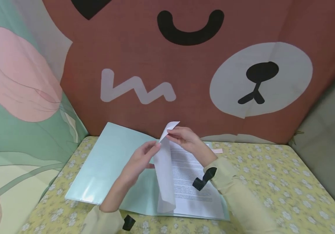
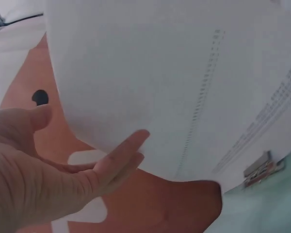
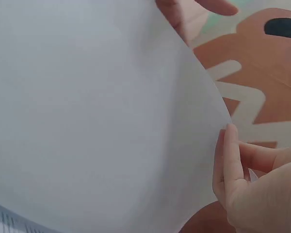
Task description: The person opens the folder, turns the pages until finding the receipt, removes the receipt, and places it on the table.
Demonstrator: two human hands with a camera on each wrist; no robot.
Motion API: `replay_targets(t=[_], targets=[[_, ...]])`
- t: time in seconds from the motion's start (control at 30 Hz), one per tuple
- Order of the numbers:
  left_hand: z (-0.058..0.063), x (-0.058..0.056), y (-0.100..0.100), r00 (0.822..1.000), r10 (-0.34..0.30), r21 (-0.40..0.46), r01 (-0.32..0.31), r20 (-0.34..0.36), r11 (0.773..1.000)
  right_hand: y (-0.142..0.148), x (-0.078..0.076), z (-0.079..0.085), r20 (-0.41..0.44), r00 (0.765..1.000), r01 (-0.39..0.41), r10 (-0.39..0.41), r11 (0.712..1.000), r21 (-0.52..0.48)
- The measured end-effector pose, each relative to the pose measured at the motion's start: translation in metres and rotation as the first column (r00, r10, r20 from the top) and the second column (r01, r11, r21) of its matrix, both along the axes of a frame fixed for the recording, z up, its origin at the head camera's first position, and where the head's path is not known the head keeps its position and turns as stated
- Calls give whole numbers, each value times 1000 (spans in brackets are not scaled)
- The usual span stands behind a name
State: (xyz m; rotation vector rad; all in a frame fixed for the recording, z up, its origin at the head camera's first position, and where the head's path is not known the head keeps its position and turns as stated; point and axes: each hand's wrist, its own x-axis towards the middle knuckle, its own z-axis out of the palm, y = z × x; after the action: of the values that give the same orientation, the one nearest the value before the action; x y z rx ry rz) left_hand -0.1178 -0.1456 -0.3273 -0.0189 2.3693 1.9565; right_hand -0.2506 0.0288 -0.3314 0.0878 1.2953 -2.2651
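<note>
A light mint folder lies open on the table, with printed pages on its right side. One white sheet stands lifted from the stack, curved, its top corner bent over. My right hand pinches this sheet near its top edge, and the right wrist view shows the fingertips at the sheet's margin. My left hand is at the sheet's left edge. In the left wrist view, its fingers lie extended against the paper, the thumb held apart. A metal clip sits at the folder's spine.
A yellow floral cloth covers the table. A pink tab sticks out past the folder's right side. Behind the table hangs a brown backdrop with a cartoon face, and a green patterned cloth hangs at left.
</note>
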Motion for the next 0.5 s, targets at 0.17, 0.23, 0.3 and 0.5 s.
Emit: replay_targets(t=[0.17,0.23,0.3,0.5], targets=[[9,6,-13,1000,22,-105,-24,-20,994,-19,1,-2,-21,1000,-10,10,1000,10],[11,7,-19,999,11,-112,-14,-32,994,-25,2,-3,-26,1000,-12,12,1000,15],[12,9,-24,999,7,-117,-12,-39,993,-31,1,-4,-35,999,-16,16,1000,17],[12,13,-36,1000,10,-152,-13,-20,988,-50,1,-8,-36,999,-6,7,1000,14]])
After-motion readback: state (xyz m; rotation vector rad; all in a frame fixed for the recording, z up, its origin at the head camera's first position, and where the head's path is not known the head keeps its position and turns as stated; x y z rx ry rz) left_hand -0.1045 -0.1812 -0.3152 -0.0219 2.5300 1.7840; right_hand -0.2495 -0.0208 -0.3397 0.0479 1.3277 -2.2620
